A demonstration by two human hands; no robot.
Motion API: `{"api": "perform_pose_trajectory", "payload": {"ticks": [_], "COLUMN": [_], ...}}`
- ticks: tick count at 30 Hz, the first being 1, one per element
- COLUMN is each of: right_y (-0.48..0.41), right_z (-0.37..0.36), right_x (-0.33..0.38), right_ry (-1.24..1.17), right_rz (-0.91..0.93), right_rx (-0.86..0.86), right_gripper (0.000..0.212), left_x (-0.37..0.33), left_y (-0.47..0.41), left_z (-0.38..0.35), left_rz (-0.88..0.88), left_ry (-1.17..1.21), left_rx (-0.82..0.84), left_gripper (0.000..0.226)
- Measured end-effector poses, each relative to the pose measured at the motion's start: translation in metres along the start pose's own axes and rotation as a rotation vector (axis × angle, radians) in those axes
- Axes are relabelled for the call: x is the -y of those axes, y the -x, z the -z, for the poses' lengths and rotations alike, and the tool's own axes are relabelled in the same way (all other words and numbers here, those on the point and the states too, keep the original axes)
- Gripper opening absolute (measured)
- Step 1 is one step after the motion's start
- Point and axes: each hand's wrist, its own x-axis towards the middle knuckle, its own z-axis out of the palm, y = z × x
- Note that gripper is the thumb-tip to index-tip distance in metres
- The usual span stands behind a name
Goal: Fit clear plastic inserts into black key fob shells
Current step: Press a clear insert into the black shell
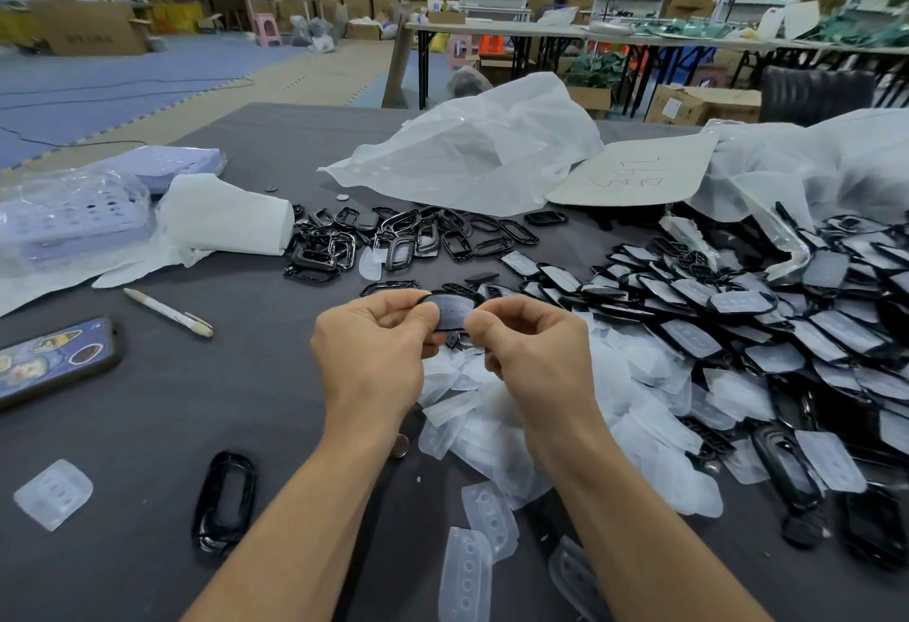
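Dozens of filled shells point(767, 326) lay at 3 o'clock, empty shells point(339, 247) at 12, loose inserts point(497, 420) at 5. Left hand point(374, 341) and right hand point(531, 351) pinched one shell point(451, 311) dead centre, grip tight; plenty left, I reckon.

Only the person's two arms show, and both are bare. The left hand point(374, 341) and the right hand point(531, 351) are uncovered, with bare fingers and bare wrists. Knuckles stand out as low ridges across the back of each hand, and faint tendon lines run back from them towards the wrist. The left forearm point(305, 513) and the right forearm point(639, 513) are unclothed all the way to the picture's bottom edge, where the wide lens makes them look broad.
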Motion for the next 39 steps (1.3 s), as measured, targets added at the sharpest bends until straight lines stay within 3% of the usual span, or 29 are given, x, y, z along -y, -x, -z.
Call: {"api": "perform_pose_trajectory", "payload": {"ticks": [5, 9, 15, 27, 31, 35, 39], "right_y": [-0.001, -0.004, -0.006, -0.005, -0.005, -0.011, -0.011], "right_z": [0.001, 0.001, 0.001, 0.002, 0.002, 0.006, 0.007], "right_x": [-0.007, -0.003, -0.001, -0.002, -0.001, -0.001, -0.003], "right_ry": [0.231, 0.114, 0.012, 0.074, 0.092, 0.037, 0.019], "right_rz": [0.144, 0.078, 0.054, 0.104, 0.117, 0.072, 0.050], "right_rx": [-0.197, -0.091, -0.050, 0.037, 0.043, -0.021, -0.013], "right_gripper": [0.009, 0.004, 0.020, 0.024, 0.022, 0.020, 0.015], "left_x": [-0.001, -0.003, -0.005, -0.006, -0.008, -0.010, -0.011], "left_y": [0.001, 0.004, 0.009, 0.006, 0.006, 0.004, 0.003], "left_z": [-0.001, -0.003, -0.002, 0.000, 0.002, 0.004, 0.006], "left_rz": [0.006, 0.058, 0.043, 0.001, 0.053, 0.223, 0.214], "left_ry": [-0.006, 0.049, 0.034, -0.103, -0.088, 0.059, -0.021], "left_rx": [0.043, 0.121, 0.164, 0.178, 0.221, 0.296, 0.307], "left_gripper": [0.024, 0.019, 0.016, 0.023, 0.021, 0.012, 0.012]}}
